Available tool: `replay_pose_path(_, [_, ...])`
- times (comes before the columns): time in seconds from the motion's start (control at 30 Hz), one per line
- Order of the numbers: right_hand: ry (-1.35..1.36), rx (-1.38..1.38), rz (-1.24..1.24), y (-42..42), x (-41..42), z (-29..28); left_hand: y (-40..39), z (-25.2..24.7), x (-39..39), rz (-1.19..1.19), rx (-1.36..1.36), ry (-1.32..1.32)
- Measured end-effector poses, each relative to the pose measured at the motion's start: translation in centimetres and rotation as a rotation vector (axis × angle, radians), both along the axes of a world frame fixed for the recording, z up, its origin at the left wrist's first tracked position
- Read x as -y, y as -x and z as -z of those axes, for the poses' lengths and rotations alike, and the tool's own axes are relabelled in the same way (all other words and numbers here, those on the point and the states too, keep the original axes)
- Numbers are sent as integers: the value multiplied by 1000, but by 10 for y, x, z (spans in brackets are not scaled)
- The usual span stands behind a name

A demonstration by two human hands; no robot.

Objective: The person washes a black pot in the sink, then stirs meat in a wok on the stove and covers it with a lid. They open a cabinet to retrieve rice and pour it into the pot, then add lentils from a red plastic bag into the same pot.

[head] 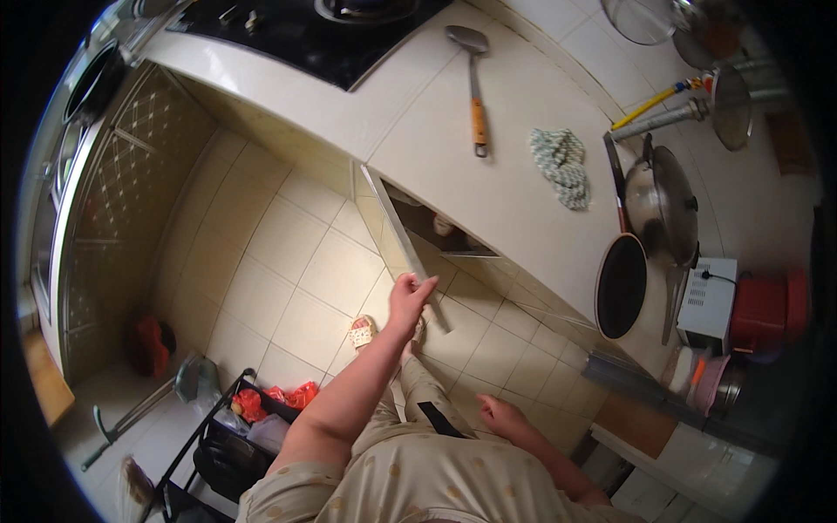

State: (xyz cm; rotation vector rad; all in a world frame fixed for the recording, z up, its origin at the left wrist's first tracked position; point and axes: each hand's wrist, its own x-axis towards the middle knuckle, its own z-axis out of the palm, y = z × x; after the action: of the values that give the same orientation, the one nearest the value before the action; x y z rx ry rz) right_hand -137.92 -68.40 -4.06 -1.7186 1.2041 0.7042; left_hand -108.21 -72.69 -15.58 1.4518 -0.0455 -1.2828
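Note:
My left hand (412, 297) grips the top edge of a cabinet door (399, 229) that stands swung out from under the counter. Behind the door the dark cabinet opening shows, with a pale item (443, 224) inside that I cannot make out. My right hand (502, 415) hangs low at my side, fingers partly curled, with nothing seen in it. On the countertop (418, 131) above lie a metal spatula with a wooden handle (478, 121) and a crumpled patterned cloth (561, 168).
A black gas cooktop (314, 39) is at the top. Along the wall stand a frying pan (621, 286), a lidded wok (660, 202) and a white appliance (707, 301). A black rack (196, 435) with bags stands at lower left; a white-edged counter (65, 222) is at far left.

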Motion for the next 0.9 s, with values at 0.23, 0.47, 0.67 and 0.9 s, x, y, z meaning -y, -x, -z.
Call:
replay_pose_path(0.23, [50,108,-87,-34,27,55,-121,-39,-119,121,679,-281])
replay_pose_path(0.47, [56,175,-68,-122,108,148,-207,-29,-143,171,1281,-383])
replay_pose_path(0.67, [-86,219,299,-188,190,251,-215,-26,-143,279,1447,-391])
replay_pose_path(0.9, [52,168,326,-242,277,325,-212,-20,-136,297,1543,-489])
